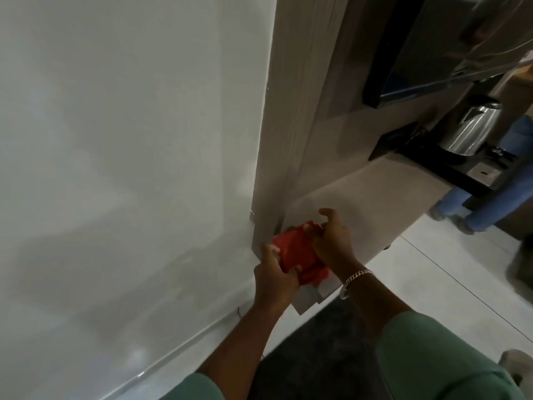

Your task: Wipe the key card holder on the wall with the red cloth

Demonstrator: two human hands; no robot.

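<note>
Both hands work at the outer corner of the wall [129, 140], where pale paint meets a wood-grain panel [291, 111]; red cloth [294, 248] is bunched between them, pressed against a grey plate-like fitting, taken to be the key card holder [305, 301], which projects from that corner; only its lower edge and a strip at the upper left show, the rest lies under cloth and fingers. Left hand [274, 272] grasps the cloth's lower edge, fingers curled round it and the holder's side; right hand [331, 241] clamps the cloth from the upper right, index finger lifted clear, bracelet [356, 277] at the wrist. Cloth judged soft, light, easily crumpled; best gripped in a wad so a flat pad faces the surface. Holder judged rigid and fixed, probably smooth plastic or metal; take it by the outer edges, with moderate pressure only. Kettle [470, 125] stands well apart on the far counter.
</note>
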